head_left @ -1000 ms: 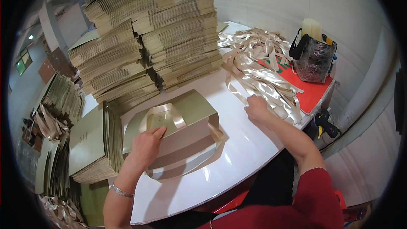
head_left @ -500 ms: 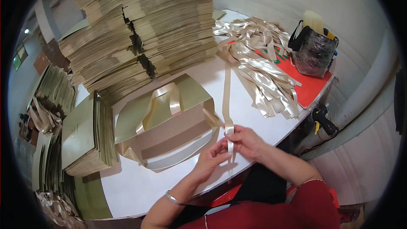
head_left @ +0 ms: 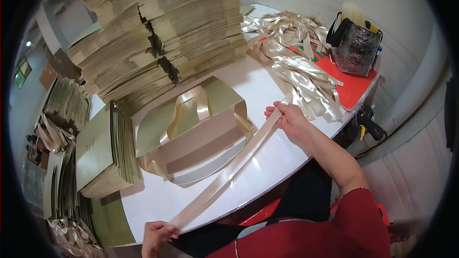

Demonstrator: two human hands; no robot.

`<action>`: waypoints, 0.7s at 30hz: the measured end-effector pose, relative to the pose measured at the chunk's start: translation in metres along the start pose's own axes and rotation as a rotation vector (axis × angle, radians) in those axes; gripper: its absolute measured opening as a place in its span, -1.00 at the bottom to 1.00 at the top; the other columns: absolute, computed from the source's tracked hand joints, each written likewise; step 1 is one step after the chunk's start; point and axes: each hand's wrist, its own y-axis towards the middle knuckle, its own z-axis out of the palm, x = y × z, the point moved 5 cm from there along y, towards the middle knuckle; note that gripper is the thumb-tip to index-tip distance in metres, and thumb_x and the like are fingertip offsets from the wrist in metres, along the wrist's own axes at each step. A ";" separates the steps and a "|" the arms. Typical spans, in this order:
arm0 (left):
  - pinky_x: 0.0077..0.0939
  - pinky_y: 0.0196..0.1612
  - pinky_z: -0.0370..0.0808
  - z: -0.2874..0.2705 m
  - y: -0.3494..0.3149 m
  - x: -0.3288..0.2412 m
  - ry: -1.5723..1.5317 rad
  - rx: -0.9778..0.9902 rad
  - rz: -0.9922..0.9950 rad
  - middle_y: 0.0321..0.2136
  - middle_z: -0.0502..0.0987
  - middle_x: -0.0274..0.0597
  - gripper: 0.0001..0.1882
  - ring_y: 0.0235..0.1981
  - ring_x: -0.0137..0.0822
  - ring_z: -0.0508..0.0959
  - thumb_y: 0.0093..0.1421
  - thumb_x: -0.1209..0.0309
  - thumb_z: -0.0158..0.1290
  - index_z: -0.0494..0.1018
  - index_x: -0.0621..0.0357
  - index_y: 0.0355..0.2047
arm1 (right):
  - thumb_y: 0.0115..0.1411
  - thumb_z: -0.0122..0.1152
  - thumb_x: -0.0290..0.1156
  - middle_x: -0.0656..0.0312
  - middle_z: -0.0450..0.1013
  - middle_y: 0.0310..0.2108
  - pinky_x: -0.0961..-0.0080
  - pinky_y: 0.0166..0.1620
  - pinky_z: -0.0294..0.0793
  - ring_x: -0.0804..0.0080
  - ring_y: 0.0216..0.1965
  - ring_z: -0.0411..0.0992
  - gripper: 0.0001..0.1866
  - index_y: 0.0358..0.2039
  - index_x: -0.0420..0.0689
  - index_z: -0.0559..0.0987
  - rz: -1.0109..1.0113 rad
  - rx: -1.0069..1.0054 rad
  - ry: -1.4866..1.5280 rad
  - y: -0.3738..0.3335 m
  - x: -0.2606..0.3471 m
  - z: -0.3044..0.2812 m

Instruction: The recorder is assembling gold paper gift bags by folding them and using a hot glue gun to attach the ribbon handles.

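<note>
A long cream satin ribbon [head_left: 229, 172] is stretched taut across the white table [head_left: 162, 196]. My left hand [head_left: 157, 235] pinches its near end at the table's front edge. My right hand [head_left: 288, 116] grips the far end, close to the heap of cut ribbons [head_left: 301, 67]. Between them lies a flat gold paper bag [head_left: 191, 124] with a ribbon handle looped on top.
Tall stacks of folded gold bags [head_left: 158, 33] fill the back of the table. A shorter stack [head_left: 103, 150] sits at the left. A black bag [head_left: 355, 43] stands on a red mat [head_left: 356, 88] at the right. A glue gun [head_left: 369, 122] hangs off the edge.
My hands were together on the ribbon half a second ago; now they have pulled apart, the left toward me and the right outward, drawing the ribbon out straight.
</note>
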 end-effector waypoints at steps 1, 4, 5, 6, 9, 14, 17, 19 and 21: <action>-0.58 -0.62 0.47 -0.016 0.002 0.009 0.009 -0.123 0.064 -0.60 0.56 -0.08 -0.85 -0.61 -0.32 0.58 0.04 0.48 0.14 0.51 0.38 -0.49 | 0.34 -0.29 -0.42 0.00 0.38 -0.19 0.33 -0.06 0.51 0.23 -0.19 0.45 -0.73 -0.02 -0.28 0.24 -0.034 0.026 0.038 -0.004 -0.003 -0.002; -0.56 -0.56 0.50 -0.053 0.000 0.041 -0.267 -0.427 0.293 -0.57 0.56 -0.09 -0.86 -0.58 -0.34 0.58 0.06 0.51 0.13 0.50 0.36 -0.39 | 0.33 -0.23 -0.41 0.05 0.39 -0.22 0.39 -0.11 0.51 0.30 -0.22 0.45 -0.76 -0.09 -0.26 0.31 -0.076 0.067 0.222 -0.015 -0.016 0.003; -0.54 -0.50 0.53 -0.057 -0.002 0.051 -0.490 -0.597 0.344 -0.54 0.55 -0.10 -0.81 -0.55 -0.38 0.57 0.10 0.47 0.13 0.45 0.32 -0.31 | 0.32 -0.18 -0.41 0.08 0.40 -0.24 0.45 -0.17 0.51 0.36 -0.25 0.44 -0.79 -0.13 -0.24 0.34 -0.085 0.072 0.364 -0.021 -0.023 0.007; -0.54 -0.50 0.53 -0.056 0.003 0.056 -0.489 -0.608 0.342 -0.54 0.55 -0.10 -0.81 -0.55 -0.38 0.57 0.10 0.47 0.13 0.45 0.32 -0.31 | 0.32 -0.18 -0.41 0.08 0.40 -0.24 0.45 -0.17 0.51 0.36 -0.25 0.44 -0.79 -0.13 -0.24 0.34 -0.077 0.078 0.365 -0.026 -0.030 0.004; -0.66 -0.56 0.46 -0.046 0.001 0.048 -1.495 -0.806 0.409 -0.58 0.48 -0.24 -0.73 -0.61 -0.46 0.49 0.18 0.25 0.09 0.36 0.22 -0.42 | 0.22 0.03 -0.46 0.16 0.45 -0.39 0.70 -0.49 0.31 0.62 -0.49 0.34 -0.86 -0.24 -0.23 0.41 -0.007 0.082 -0.032 -0.057 -0.049 0.007; -0.74 -0.83 0.08 -0.012 0.036 0.042 -1.363 -0.183 0.176 -0.77 0.23 -0.43 -0.66 -0.81 -0.62 0.18 0.27 0.13 -0.07 0.34 0.14 -0.47 | 0.24 0.02 -0.40 0.19 0.45 -0.50 0.70 -0.70 0.21 0.63 -0.68 0.29 -0.86 -0.34 -0.22 0.43 0.014 0.358 -0.294 -0.090 -0.061 0.027; -0.59 -0.75 0.28 0.072 0.036 -0.029 -0.204 -0.299 0.533 -0.52 0.51 -0.28 -0.82 -0.76 -0.58 0.29 0.15 0.27 0.09 0.48 0.11 -0.39 | 0.27 0.00 -0.30 0.22 0.44 -0.53 0.65 -0.65 0.32 0.62 -0.67 0.32 -0.79 -0.33 -0.20 0.42 0.061 0.466 -0.404 -0.101 -0.072 0.043; -0.43 -0.52 0.46 0.134 0.024 -0.101 0.726 -0.369 1.147 -0.40 0.48 -0.13 -0.59 -0.51 -0.25 0.51 -0.09 0.34 0.24 0.46 0.16 -0.21 | 0.27 0.00 -0.29 0.23 0.44 -0.53 0.64 -0.64 0.34 0.62 -0.66 0.33 -0.79 -0.32 -0.19 0.42 0.066 0.470 -0.372 -0.100 -0.085 0.052; -0.42 -0.48 0.49 0.182 0.050 -0.131 1.084 -0.336 1.244 -0.37 0.42 -0.18 -0.61 -0.45 -0.23 0.49 -0.08 0.41 0.13 0.42 0.18 -0.18 | 0.27 0.01 -0.28 0.26 0.43 -0.53 0.62 -0.58 0.38 0.60 -0.61 0.38 -0.77 -0.34 -0.20 0.44 0.075 0.488 -0.388 -0.099 -0.086 0.052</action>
